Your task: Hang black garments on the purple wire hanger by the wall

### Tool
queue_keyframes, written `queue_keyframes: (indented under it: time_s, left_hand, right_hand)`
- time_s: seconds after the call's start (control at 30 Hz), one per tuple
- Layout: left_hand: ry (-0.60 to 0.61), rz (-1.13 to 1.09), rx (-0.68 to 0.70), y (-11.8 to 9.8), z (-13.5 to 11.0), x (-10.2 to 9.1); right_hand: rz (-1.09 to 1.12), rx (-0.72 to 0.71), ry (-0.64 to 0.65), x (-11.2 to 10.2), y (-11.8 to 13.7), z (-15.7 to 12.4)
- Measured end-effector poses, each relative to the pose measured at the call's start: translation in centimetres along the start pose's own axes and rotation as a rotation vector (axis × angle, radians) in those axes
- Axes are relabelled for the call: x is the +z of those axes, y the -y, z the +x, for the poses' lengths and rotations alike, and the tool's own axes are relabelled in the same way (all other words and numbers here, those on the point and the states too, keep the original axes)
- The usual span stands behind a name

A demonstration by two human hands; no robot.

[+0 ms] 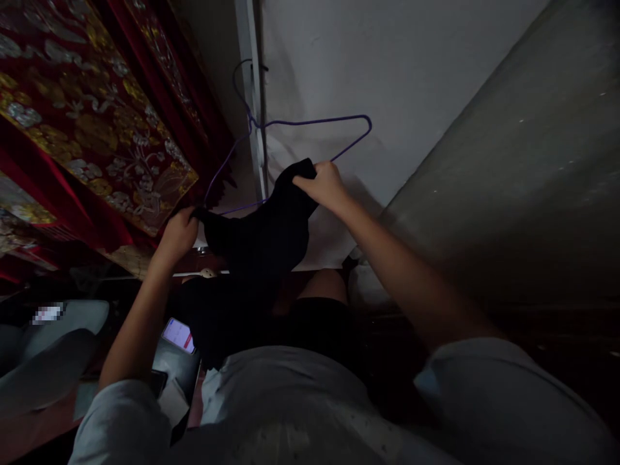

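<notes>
A black garment (264, 236) is stretched between my two hands in front of my body; its exact kind is hard to make out in the dim light. My left hand (181, 231) is closed on its left end. My right hand (325, 184) pinches its upper right edge, fingers partly hidden by the cloth. Behind the garment a purple wire hanger (317, 121) hangs by its hook from a metal upright. The hanger's lower bar runs behind the cloth, and its right side passes close to my right hand.
Red curtains with gold and silver embroidery (106, 129) hang at the left. A pale wall (387, 58) stands behind the metal upright (256, 148). A phone with a lit screen (179, 335) lies at lower left, near a grey-blue seat-like surface (87, 316).
</notes>
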State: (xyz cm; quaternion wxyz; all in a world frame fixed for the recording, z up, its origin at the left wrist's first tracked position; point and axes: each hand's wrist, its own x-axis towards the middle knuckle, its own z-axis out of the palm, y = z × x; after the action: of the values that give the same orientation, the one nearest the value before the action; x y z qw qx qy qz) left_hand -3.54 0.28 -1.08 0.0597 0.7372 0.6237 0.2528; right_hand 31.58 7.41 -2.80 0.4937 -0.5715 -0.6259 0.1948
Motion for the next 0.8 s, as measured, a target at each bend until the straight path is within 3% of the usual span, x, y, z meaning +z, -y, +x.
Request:
queue_keyframes:
  time_s: [0.1,0.2,0.33,0.43,0.53,0.63,0.73,0.8]
  left_hand:
    - [-0.152,-0.236,0.090,-1.6,3.3,0.4]
    - [-0.267,-0.310,0.208,-3.8,5.6,1.2]
    - [-0.202,-0.326,0.308,-5.8,7.6,1.3]
    - [-0.149,-0.295,0.323,-6.1,8.5,0.7]
    - [-0.154,-0.216,0.338,-5.5,9.1,-0.7]
    - [-0.149,-0.149,0.373,-4.7,9.8,-2.6]
    - [-0.129,-0.140,0.422,-4.1,10.6,-3.8]
    - [-0.124,-0.186,0.397,-3.9,11.1,-3.8]
  right_hand:
    - [-0.006,0.012,-0.020,0.2,0.3,-0.9]
    - [0.011,0.029,-0.006,0.1,0.3,-1.8]
    - [0.059,0.051,0.047,0.1,0.5,-2.9]
    - [0.084,-0.084,0.028,-0.5,0.9,-3.3]
    - [0.110,-0.191,-0.122,-2.7,0.6,-2.7]
    - [0.142,-0.156,-0.240,-6.2,-1.0,-0.8]
    - [0.205,-0.005,-0.133,-8.7,-3.2,1.5]
    - [0.225,0.022,-0.084,-9.2,-4.1,2.4]
